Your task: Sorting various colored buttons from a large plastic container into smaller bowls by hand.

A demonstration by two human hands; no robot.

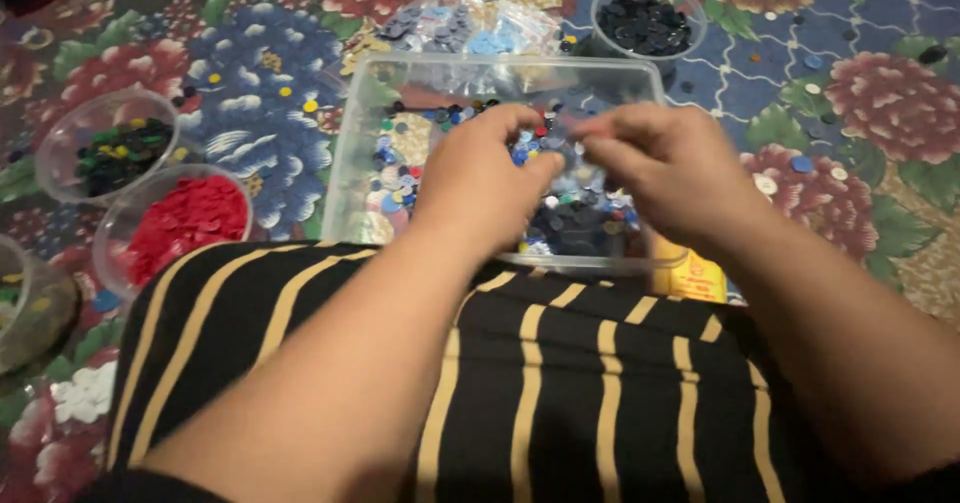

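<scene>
**Both hands picking through mixed buttons in a clear tub**

Left hand [487,176] and right hand [672,166] meet over the clear rectangular tub [372,98], fingertips pinched together at centre frame. Both look clenched on something small, probably a button or two, but the blur hides what exactly; cannot tell the item itself. Forearms come in from 7 and 5 o'clock across a lap in black fabric with yellow stripes [560,383].

Progress, judged from the layout: sorting by colour looks partly done. Several bowls already hold single colours, yet the tub still carries a good pile of mixed buttons [400,178], so plenty is left.

Containers:
- Clear tub, centre: mixed buttons, blue, white, red, green, with a dark clump near the front wall under the hands.
- Round clear bowl at 9 o'clock [110,253]: red buttons [190,223], well filled.
- Round bowl at 10 o'clock [55,153]: dark green and black buttons with a few yellow ones.
- Bowl at far 8 o'clock [20,333], cut off by the frame edge: contents unclear.
- Round bowl at 1 o'clock [600,3], behind the tub: dark navy or black buttons.
- Plastic bags at 12 o'clock [470,25], touching the tub's back wall: grey and light blue buttons.
- Yellow packet [695,278] at 4 o'clock, just beside the tub's front corner, partly hidden by the right wrist.

Everything sits on a floral cloth [880,93]; loose buttons lie scattered on it, mostly toward 2 o'clock.
</scene>
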